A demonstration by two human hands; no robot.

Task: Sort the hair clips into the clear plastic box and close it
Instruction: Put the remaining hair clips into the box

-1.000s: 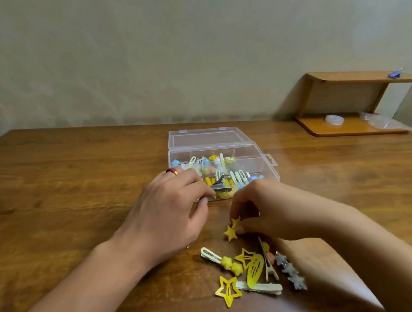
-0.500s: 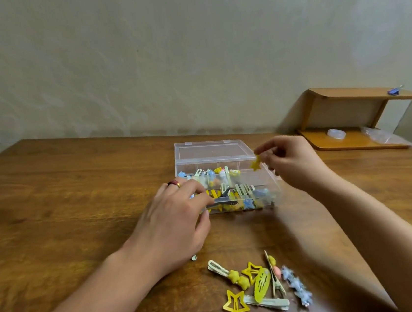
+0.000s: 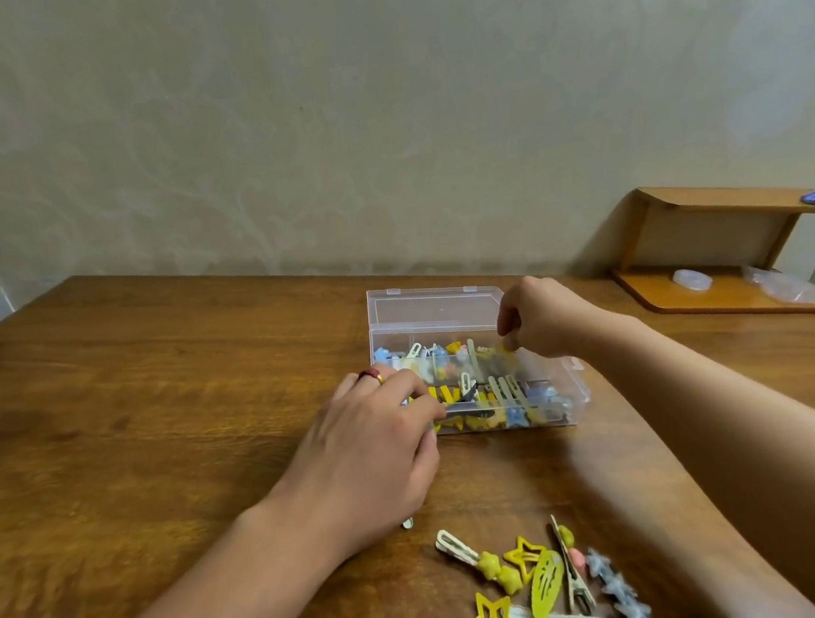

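Note:
The clear plastic box (image 3: 579, 393) stands open mid-table, its lid (image 3: 436, 308) folded back, with several coloured hair clips inside. My left hand (image 3: 376, 454) grips the box's front left corner, fingers curled on its rim. My right hand (image 3: 543, 318) hovers over the box's back right part and pinches a small yellow star clip (image 3: 509, 345) just above the contents. A pile of loose clips (image 3: 543, 583), yellow, pale green and grey-blue, lies on the table near me. One pale clip tip (image 3: 408, 523) peeks from under my left hand.
The wooden table (image 3: 150, 389) runs back to a wall. At the back right stands a low wooden shelf (image 3: 729, 295) with a tape roll (image 3: 692, 279), a plastic bag (image 3: 784, 288) and a blue binder clip (image 3: 813, 198) on top.
My right hand took a yellow star clip from the pile, carried it up to the box and has now lowered it over the back right part. My left hand stayed at the box.

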